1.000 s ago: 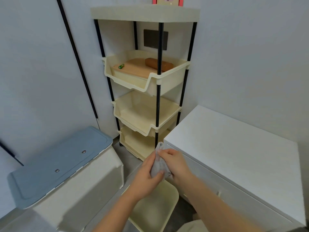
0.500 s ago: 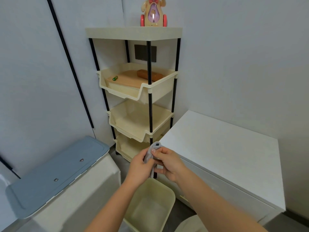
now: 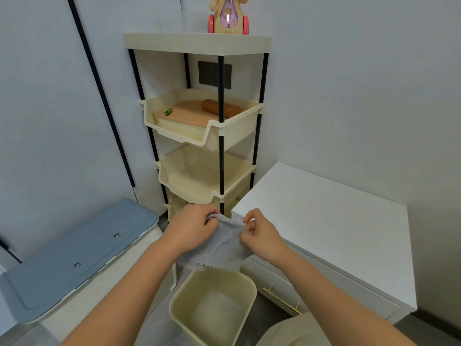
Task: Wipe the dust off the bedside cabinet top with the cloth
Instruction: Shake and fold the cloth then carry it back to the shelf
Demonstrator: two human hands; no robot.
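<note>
A grey cloth (image 3: 219, 248) hangs spread between both my hands, its scalloped lower edge above a cream bin. My left hand (image 3: 192, 229) pinches its upper left corner. My right hand (image 3: 259, 236) pinches the upper right part. The white bedside cabinet (image 3: 324, 221) stands to the right, its flat top bare. Both hands are in front of the cabinet's left front corner, not touching its top.
A cream waste bin (image 3: 214, 308) sits on the floor below the cloth. A cream tiered rack (image 3: 202, 136) with black posts stands in the corner, a toy (image 3: 228, 16) on top. A white box with a blue lid (image 3: 74, 248) stands at the left.
The cloth was bunched up between my hands; now it is pulled open and hangs spread. My hands have moved apart. The view has tilted upward a little.
</note>
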